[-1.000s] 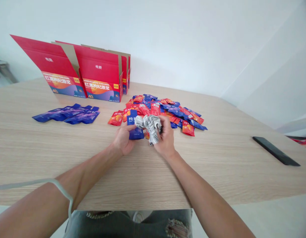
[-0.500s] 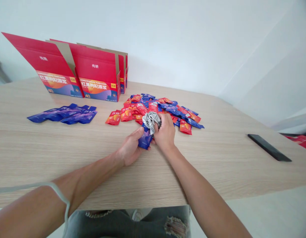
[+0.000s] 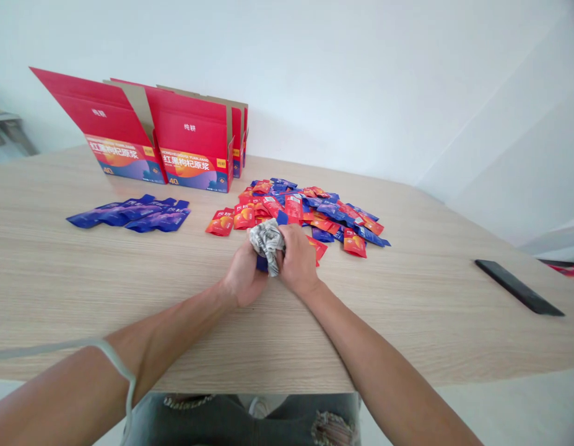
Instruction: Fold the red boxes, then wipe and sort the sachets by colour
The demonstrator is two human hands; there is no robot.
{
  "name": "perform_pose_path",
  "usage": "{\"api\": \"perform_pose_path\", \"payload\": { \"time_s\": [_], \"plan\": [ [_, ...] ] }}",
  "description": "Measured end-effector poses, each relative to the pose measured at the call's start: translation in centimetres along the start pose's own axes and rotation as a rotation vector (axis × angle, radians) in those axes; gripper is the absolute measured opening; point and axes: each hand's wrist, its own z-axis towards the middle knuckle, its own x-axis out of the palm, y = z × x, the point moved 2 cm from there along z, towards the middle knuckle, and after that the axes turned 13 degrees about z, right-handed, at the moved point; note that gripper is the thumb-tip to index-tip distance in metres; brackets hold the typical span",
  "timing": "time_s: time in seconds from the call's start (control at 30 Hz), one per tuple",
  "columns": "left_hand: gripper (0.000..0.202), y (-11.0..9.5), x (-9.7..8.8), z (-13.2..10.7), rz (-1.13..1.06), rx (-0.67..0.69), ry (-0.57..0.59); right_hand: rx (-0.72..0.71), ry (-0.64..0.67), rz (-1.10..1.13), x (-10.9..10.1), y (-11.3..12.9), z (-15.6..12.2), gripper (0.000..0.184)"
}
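Note:
My left hand (image 3: 246,277) is closed around a blue pouch (image 3: 262,264), most of which is hidden by a crumpled grey-and-white cloth (image 3: 267,241). The cloth is bunched in my right hand (image 3: 298,260) and presses against the pouch. Just beyond my hands lies a loose pile of red pouches (image 3: 293,207) and blue pouches (image 3: 330,209). One red pouch (image 3: 318,249) shows partly behind my right hand. To the left, several blue pouches (image 3: 159,218) lie overlapping in a row.
Red cartons (image 3: 194,145) with raised flaps stand at the back left of the wooden table (image 3: 384,310). A flat black object (image 3: 519,287) rests on the right side. A pale cord (image 3: 103,347) crosses my left forearm.
The cloth has moved down and left over the blue pouch, now covering most of it. A red pouch has come into sight beside my right hand. The view has shifted slightly.

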Motion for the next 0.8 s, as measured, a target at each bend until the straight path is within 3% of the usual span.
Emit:
{"api": "perform_pose_path", "payload": {
  "time_s": [0.13,0.23,0.4,0.5,0.63,0.73,0.8],
  "plan": [
    [0.027,0.5,-0.4,-0.3,0.138,0.0,0.061,0.123,-0.062,-0.055,-0.7,-1.9,0.4,0.031],
    [0.014,1.0,-0.7,-0.8,0.253,-0.01,0.05,0.195,-0.129,-0.077,-2.0,-3.4,0.3,0.033],
    [0.017,-0.2,-0.9,-0.7,0.529,0.124,0.1,0.284,-0.243,-0.103,-4.1,-5.3,-0.8,0.031],
    [0.024,-3.8,-2.9,0.6,0.813,0.344,-0.062,0.272,-0.229,-0.101,-4.4,-5.3,-1.1,0.031],
    [0.038,-11.2,-8.3,2.3,1.389,0.674,-0.343,0.229,-0.175,-0.073,-3.5,-4.1,-1.0,0.03],
    [0.046,-15.6,-13.2,3.0,1.852,0.543,-0.557,0.187,-0.107,-0.031,-2.4,-3.1,-1.0,0.032],
    [0.049,-17.4,-15.8,3.3,2.008,0.448,-0.676,0.162,-0.069,-0.018,-1.8,-2.6,-1.0,0.033]
  ]
}}
